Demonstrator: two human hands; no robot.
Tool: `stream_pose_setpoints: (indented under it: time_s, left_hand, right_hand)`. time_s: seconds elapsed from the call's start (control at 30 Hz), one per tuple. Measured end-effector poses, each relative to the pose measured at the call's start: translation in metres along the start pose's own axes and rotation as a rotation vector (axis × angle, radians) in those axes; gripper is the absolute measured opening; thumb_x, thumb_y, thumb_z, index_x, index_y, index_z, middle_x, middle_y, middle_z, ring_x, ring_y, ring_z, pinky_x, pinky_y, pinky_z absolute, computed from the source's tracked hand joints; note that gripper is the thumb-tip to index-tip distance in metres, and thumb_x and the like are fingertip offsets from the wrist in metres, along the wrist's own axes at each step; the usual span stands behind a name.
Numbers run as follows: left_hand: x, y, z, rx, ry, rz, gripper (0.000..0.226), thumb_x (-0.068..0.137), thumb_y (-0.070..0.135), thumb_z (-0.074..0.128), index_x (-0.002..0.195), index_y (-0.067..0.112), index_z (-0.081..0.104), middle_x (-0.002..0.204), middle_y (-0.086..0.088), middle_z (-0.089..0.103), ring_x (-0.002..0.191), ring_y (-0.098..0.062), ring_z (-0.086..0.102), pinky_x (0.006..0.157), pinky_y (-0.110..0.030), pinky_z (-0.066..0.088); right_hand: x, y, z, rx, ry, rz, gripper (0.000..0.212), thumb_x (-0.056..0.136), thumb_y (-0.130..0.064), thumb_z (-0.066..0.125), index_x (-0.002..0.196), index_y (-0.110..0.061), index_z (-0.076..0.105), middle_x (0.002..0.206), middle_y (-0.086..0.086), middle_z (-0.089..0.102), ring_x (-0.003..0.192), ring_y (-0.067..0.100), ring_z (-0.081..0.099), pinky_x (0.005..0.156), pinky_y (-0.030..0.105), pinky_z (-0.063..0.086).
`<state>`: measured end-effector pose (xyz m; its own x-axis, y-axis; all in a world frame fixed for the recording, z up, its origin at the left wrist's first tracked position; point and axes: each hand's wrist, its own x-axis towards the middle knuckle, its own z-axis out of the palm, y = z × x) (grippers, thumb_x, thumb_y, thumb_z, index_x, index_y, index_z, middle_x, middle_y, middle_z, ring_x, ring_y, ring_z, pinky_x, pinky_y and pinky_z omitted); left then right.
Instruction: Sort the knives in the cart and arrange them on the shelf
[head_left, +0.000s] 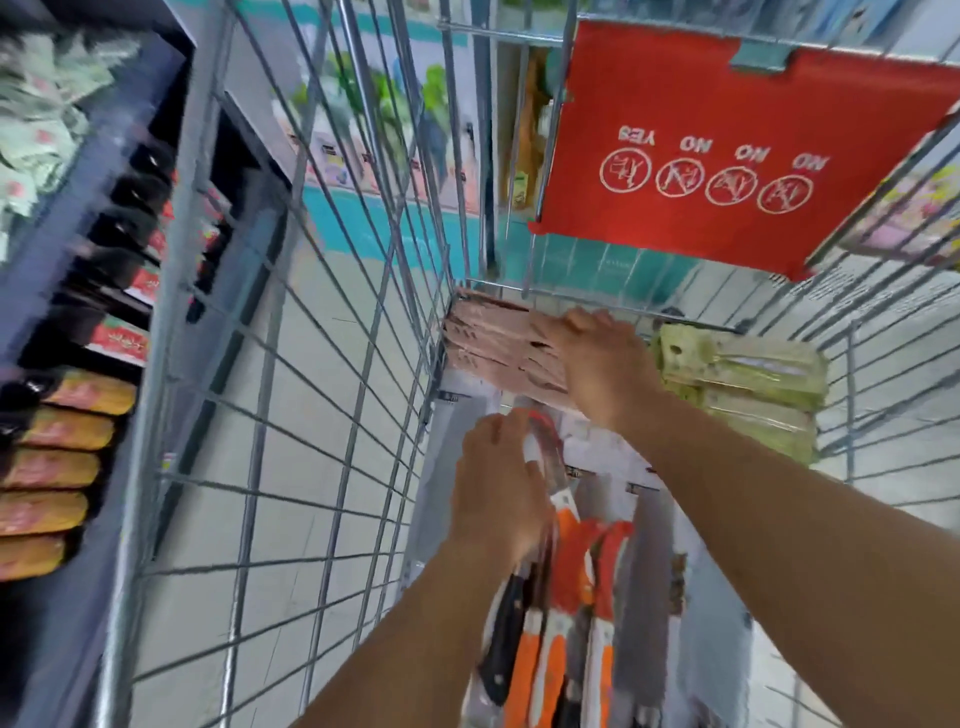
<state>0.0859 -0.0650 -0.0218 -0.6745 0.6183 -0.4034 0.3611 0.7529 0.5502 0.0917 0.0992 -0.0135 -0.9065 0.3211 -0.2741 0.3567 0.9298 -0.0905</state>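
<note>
Down inside the cart (332, 291), I see my left hand (496, 491) curled around packaged knives (566, 582) while my right hand (597, 364) clasps the pink packs (493, 345).

Both bare forearms reach forward and down, nearly parallel. The left hand (498, 488) sits nearer the body, back up, fingers curled in a grip. The right hand (597, 364) stretches farther ahead, palm down, fingers bent over.
</note>
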Motion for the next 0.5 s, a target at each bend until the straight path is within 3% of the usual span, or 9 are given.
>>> stream_pose_setpoints:
  time_s: [0.1,0.23,0.33,0.5]
  left_hand:
    - [0.003,-0.011,0.006,0.162,-0.152,-0.008,0.061,0.096,0.019,0.042,0.151,0.025,0.015,0.155,-0.001,0.016,0.142,-0.021,0.015,0.116,-0.036,0.021]
    - [-0.004,-0.018,0.012,0.371,-0.306,0.036,0.061,0.101,0.027,0.036,0.152,0.024,0.002,0.16,0.003,-0.009,0.147,-0.019,-0.007,0.118,-0.038,0.006]
    - [-0.01,-0.022,0.014,0.402,-0.307,0.04,0.06,0.102,0.028,0.033,0.152,0.024,0.001,0.16,0.001,-0.012,0.147,-0.019,-0.011,0.118,-0.038,0.002]
    - [-0.03,-0.011,0.018,0.359,-0.26,0.099,0.057,0.102,0.03,0.031,0.152,0.022,0.004,0.16,-0.001,-0.007,0.147,-0.019,-0.006,0.12,-0.041,0.004]
  right_hand:
    - [0.012,0.004,0.01,-0.012,-0.019,0.028,0.063,0.088,-0.022,0.035,0.149,-0.027,0.018,0.137,0.004,0.038,0.125,0.029,0.035,0.1,0.039,0.031]
    - [0.014,0.002,0.028,-0.051,-0.082,0.063,0.071,0.087,-0.013,0.044,0.149,-0.028,0.013,0.141,0.0,0.026,0.124,0.025,0.029,0.101,0.036,0.025]
    - [0.008,-0.004,0.029,0.018,-0.045,0.113,0.075,0.087,-0.012,0.045,0.15,-0.029,0.008,0.147,-0.002,0.021,0.129,0.023,0.024,0.103,0.036,0.023]
    - [-0.045,-0.021,0.023,0.265,0.031,0.327,0.061,0.096,-0.026,0.04,0.151,-0.022,0.014,0.152,0.001,0.02,0.138,0.029,0.019,0.112,0.042,0.016]
